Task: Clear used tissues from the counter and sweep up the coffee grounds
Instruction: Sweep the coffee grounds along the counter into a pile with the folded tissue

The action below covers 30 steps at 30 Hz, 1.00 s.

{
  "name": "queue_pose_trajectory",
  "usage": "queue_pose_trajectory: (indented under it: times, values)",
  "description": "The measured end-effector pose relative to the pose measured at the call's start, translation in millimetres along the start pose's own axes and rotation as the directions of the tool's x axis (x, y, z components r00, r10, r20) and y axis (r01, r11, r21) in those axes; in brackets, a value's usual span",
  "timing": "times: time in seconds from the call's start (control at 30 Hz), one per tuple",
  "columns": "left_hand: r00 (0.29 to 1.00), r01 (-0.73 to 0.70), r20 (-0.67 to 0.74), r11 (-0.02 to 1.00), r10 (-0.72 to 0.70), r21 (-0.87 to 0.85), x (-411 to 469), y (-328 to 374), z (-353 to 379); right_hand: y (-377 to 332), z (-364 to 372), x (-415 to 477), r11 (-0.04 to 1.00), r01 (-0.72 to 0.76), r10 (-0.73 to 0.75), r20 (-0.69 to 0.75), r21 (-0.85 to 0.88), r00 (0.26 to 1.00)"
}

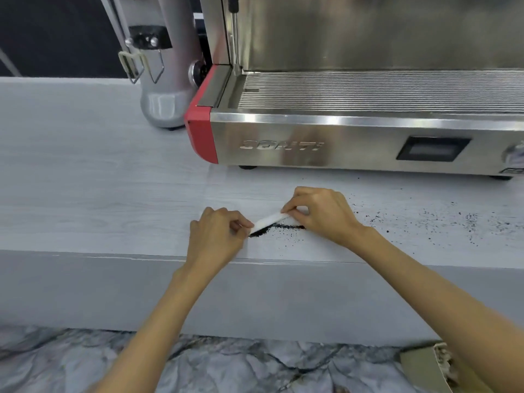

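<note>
Worktop [85, 194], pale grey wood grain, with the steel espresso machine [354, 137] standing at its back. Your two hands work in front of the machine's red left corner, near the worktop's front edge. Left hand [217, 236]: thumb and forefinger pinch the near end of a folded white tissue [269, 220]. Right hand [320, 214]: fingertips pinch the far end of the same strip, which runs slanted between the hands with its lower edge at the worktop. Coffee grounds [276, 229]: a dark ridge gathered right against that edge, on the side away from the machine. Scattered grounds [470, 222] speckle the worktop further right, below the machine's small dark display. Grey grinder [167, 80] stands just left of the machine. Marbled floor [226, 364] shows below the worktop front.
</note>
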<state>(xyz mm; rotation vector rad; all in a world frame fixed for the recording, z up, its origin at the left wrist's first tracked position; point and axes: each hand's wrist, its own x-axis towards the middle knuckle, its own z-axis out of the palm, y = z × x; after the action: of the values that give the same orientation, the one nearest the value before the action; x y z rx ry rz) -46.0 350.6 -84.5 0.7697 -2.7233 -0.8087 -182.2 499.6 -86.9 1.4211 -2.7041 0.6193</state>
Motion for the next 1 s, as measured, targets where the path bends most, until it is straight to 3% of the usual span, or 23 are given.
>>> queue_pose_trajectory:
  times: [0.2, 0.37, 0.7, 0.83, 1.0]
  values:
    - [0.933, 0.215, -0.274, 0.972, -0.232, -0.092, -11, -7, -24, -17, -1, 44, 0.974, 0.214, -0.216, 0.016, 0.068, 0.976]
    - [0.824, 0.428, -0.349, 0.894, -0.447, -0.133, -38, -18, -26, -49, 21, 75, 0.894, 0.439, -0.448, 0.120, 0.092, 0.886]
    - [0.741, 0.490, -0.394, 0.839, -0.543, -0.235, -58, 76, 45, -4, -1, 74, 0.793, 0.596, -0.607, 0.242, 0.125, 0.756]
    - [0.764, 0.490, -0.369, 0.848, -0.530, -0.202, -50, 107, 70, 31, -15, 60, 0.805, 0.585, -0.590, 0.243, 0.102, 0.770]
    - [0.847, 0.416, -0.280, 0.891, -0.452, -0.182, -40, 139, 95, 79, -33, 36, 0.865, 0.493, -0.501, 0.208, 0.094, 0.840]
